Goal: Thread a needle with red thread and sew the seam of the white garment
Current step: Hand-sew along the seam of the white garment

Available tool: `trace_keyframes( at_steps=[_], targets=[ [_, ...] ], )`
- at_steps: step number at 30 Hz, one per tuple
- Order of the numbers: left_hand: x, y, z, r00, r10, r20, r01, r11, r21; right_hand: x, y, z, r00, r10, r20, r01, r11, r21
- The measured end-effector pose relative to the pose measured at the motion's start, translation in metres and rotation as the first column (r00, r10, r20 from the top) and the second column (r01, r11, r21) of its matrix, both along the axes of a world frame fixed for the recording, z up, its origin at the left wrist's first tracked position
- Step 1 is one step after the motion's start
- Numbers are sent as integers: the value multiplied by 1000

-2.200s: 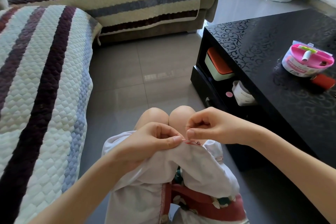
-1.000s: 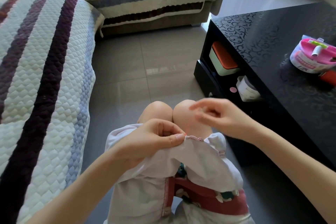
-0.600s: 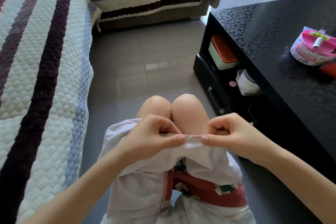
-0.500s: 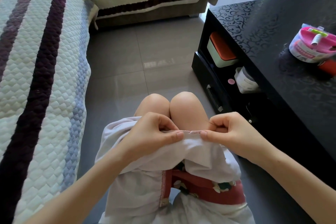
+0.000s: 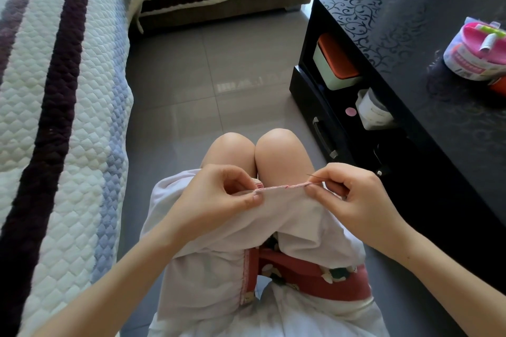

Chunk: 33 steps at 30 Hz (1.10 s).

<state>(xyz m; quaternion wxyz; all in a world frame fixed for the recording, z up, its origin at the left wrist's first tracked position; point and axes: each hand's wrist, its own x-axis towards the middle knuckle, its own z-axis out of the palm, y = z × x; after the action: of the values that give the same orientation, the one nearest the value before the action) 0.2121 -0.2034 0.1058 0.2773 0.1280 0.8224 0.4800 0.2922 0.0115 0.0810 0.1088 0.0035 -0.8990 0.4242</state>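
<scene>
Low in the frame's centre, the left grip (image 5: pixel 219 200) pinches the seam (image 5: pixel 282 187) of the white garment (image 5: pixel 273 213) taut while the right grip (image 5: pixel 356 197) pinches the needle (image 5: pixel 315 176) at its right end; a slackened hold could bunch the fabric, skewing the stitch.

Black table (image 5: pixel 438 145) bears a pink box (image 5: pixel 475 56); lap (image 5: pixel 276 150) bears the white garment (image 5: pixel 213 276).

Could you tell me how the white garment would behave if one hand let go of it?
Probably floppy: the white garment sags and folds over the lap below the left hand and right hand. It looks thin and light, so the released edge would likely droop.
</scene>
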Motion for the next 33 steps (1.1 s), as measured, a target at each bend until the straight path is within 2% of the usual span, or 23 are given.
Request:
trace_keyframes(
  at_steps=[5,9,13,19,21,23,27,33],
  targets=[
    [8,5,0,944,-14,-330,6,1000,-25,4,-1,-5,995,-14,-94,15,1000,10],
    [7,6,-10,909,-28,-416,55,997,54,6,-6,-4,989,2,-149,-1,1000,8],
    [10,10,-13,939,3,-344,38,993,113,7,-6,-6,991,-21,-134,19,1000,-17],
    [11,17,-10,998,53,-37,-44,975,220,4,-9,-4,999,-49,3,49,991,-124],
    [9,17,-10,997,69,32,-75,970,231,4,-10,1,1000,-21,-1,21,990,-141],
    [7,16,-10,994,74,83,-91,968,233,6,-13,6,999,12,-49,-16,997,-81],
    [4,16,-12,992,78,103,-98,972,213,9,-22,8,995,44,-91,-36,996,80],
    [3,16,-14,993,87,85,-102,975,195,4,-26,7,997,7,-79,2,994,110]
  ],
)
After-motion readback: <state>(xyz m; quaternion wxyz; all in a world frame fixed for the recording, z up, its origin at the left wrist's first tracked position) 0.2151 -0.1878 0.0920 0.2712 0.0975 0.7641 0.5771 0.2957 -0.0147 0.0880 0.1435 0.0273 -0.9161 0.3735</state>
